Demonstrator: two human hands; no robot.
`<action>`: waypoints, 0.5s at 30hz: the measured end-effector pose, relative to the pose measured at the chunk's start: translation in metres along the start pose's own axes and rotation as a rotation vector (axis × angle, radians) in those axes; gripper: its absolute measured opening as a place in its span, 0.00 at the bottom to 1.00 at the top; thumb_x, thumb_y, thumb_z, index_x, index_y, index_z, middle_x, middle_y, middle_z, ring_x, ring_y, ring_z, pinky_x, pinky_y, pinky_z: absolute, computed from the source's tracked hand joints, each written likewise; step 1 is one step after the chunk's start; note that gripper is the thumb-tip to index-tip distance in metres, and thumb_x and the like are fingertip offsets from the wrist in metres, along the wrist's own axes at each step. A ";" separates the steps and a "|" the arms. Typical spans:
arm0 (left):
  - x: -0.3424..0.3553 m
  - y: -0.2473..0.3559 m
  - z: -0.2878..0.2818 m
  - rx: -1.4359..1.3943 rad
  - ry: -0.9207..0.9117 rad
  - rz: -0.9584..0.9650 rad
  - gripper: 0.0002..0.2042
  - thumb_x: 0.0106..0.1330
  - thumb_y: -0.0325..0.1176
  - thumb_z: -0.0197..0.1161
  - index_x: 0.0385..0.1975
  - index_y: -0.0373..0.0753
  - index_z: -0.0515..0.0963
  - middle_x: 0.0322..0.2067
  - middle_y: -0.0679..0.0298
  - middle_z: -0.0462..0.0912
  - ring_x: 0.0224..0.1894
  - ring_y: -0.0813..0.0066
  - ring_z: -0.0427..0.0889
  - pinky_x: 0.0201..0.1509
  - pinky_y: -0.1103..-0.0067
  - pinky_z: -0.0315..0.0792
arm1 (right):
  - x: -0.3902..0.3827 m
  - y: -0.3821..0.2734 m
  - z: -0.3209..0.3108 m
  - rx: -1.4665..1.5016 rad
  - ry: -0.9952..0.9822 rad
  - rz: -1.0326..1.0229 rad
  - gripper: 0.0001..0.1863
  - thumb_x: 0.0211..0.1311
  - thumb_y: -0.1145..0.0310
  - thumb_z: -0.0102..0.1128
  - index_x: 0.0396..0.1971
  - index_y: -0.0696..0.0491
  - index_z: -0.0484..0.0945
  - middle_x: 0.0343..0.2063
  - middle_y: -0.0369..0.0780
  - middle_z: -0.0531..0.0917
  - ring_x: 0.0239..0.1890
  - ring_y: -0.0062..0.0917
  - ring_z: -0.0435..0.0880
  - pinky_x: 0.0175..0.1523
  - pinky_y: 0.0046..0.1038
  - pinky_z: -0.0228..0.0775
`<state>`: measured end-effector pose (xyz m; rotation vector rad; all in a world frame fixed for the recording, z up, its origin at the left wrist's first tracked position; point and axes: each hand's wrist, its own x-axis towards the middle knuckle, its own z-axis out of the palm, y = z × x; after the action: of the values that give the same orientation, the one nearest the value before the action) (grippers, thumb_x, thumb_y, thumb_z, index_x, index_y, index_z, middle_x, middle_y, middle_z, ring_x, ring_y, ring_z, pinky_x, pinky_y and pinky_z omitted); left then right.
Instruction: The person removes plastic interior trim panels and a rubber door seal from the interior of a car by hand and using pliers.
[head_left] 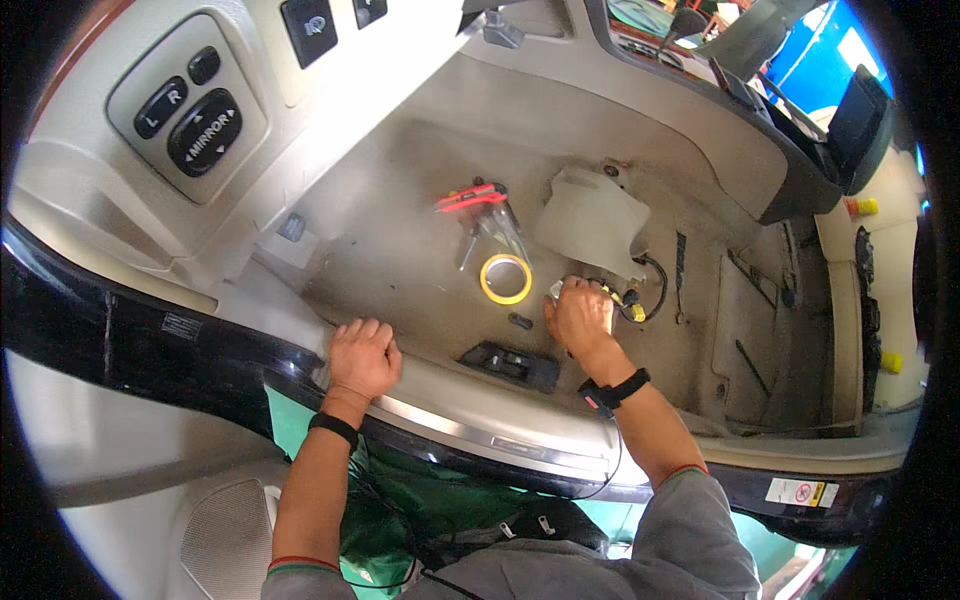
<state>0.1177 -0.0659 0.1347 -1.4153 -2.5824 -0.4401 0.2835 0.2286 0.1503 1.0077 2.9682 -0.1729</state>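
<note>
My left hand [365,358] rests on the inner edge of the door sill [457,418], fingers curled down over it. My right hand [577,318] is closed on a small white piece [554,291], partly hidden by its fingers, beside a dark cable with yellow connectors [637,311]. Between and beyond my hands, a yellow tape roll [505,279] lies on the floor mat, near red-handled cutters [470,197] and slim metal tools [493,230]. A dark plastic part [508,367] and a small black piece [520,321] lie near the sill.
I face a car's open doorway, with a beige panel of switches [203,132] at upper left. A loose grey flap [590,215] lies on the floor mat. Seat rails and slots [760,330] are at right, with a black screen [860,125] above. Green material [385,490] lies below the sill.
</note>
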 end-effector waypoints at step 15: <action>-0.003 -0.006 0.002 -0.020 0.143 0.058 0.06 0.48 0.34 0.60 0.20 0.44 0.70 0.24 0.62 0.71 0.30 0.60 0.73 0.34 0.66 0.65 | 0.118 -0.048 0.088 -0.034 -0.199 0.032 0.44 0.53 0.67 0.67 0.68 0.62 0.54 0.59 0.52 0.70 0.65 0.46 0.67 0.63 0.42 0.70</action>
<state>0.1140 -0.0705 0.1307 -1.4063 -2.4256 -0.5397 0.1578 0.2537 0.0633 0.9721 2.7649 -0.2081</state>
